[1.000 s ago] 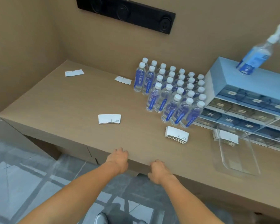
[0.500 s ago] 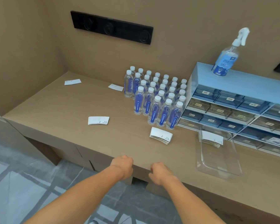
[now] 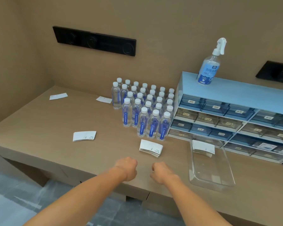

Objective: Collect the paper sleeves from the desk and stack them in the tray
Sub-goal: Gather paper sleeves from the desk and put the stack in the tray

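Note:
White paper sleeves lie on the tan desk. One stack of sleeves [image 3: 151, 147] sits just beyond my hands, another stack [image 3: 84, 136] lies to the left, and two flat single sleeves [image 3: 58, 96] [image 3: 104, 99] lie far back. A clear plastic tray [image 3: 210, 175] stands at the right with a small pile of sleeves [image 3: 203, 147] in its far end. My left hand [image 3: 127, 168] and my right hand [image 3: 161, 172] hover over the desk's front edge, both curled into loose fists with nothing in them.
A block of several small water bottles [image 3: 144, 110] stands behind the near stack. A blue drawer organiser [image 3: 235, 115] fills the back right, with a spray bottle [image 3: 210, 66] on top. Walls close the left and back. A black panel [image 3: 94, 40] hangs on the back wall.
The view has tilted up and come closer to the desk. Both hands have moved forward from the front edge to above the desk top, towards the near stack, still closed.

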A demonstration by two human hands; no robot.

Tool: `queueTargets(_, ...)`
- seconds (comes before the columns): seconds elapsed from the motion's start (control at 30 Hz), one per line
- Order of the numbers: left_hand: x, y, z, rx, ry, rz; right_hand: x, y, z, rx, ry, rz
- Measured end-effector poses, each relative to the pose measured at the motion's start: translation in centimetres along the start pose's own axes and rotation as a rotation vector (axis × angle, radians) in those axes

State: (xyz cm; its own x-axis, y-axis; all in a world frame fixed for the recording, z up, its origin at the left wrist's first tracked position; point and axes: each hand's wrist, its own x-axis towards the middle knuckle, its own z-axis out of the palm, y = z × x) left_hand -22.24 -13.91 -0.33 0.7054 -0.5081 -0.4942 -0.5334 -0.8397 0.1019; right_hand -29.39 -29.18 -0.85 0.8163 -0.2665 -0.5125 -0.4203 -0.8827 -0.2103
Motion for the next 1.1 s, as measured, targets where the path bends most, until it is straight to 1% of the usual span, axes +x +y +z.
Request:
queueTargets(0.13, 2.9, -1.8, -1.2, -0.019, -0.006, 0.026, 2.9, -2.0, -1.4, 0.051, -0.006, 0.015)
queueTargets(0.2, 4.1, -2.8, -1.1, -0.008, -0.025, 0.049, 4.1, -2.8, -1.8, 0.097, -0.002, 0.056)
queueTargets(0.3, 5.0, -3.2, 0.0, 0.060, -0.086, 0.053, 5.0, -3.1, -1.3, 0.111, -0.082, 0.085)
queueTargets(0.4, 5.8, -2.1, 0.8, 0.080, -0.115, 0.043, 5.5, -1.9, -0.4, 0.079, -0.145, 0.077)
queueTargets(0.47, 6.2, -0.6, 1.0, 0.068, -0.111, 0.029, 5.3, -0.5, -0.1, 0.067, -0.156, 0.070)
queueTargets(0.57, 6.4, 2.7, 1.5, 0.026, -0.111, -0.025, 4.3, 2.9, -0.2, 0.062, -0.137, 0.012)
queueTargets(0.7, 4.9, 8.5, 3.9, -0.059, -0.131, -0.096, 1.4, 9.6, 0.1, 0.021, -0.178, -0.028)
queueTargets(0.77, 3.7, 11.5, 5.4, -0.059, -0.133, -0.103, -0.6, 13.0, 0.6, -0.003, -0.195, -0.030)
queueTargets(0.83, 2.0, 15.1, 6.3, -0.047, -0.145, -0.102, -2.7, 16.6, 0.9, -0.022, -0.177, -0.050)
queueTargets(0.93, 0.9, 17.5, 7.1, -0.053, -0.137, -0.093, -4.1, 18.6, 2.2, -0.010, -0.122, -0.089)
queueTargets(1.1, -0.4, 20.7, 8.4, -0.065, -0.157, -0.092, -5.7, 19.9, 3.8, -0.080, -0.084, -0.162)
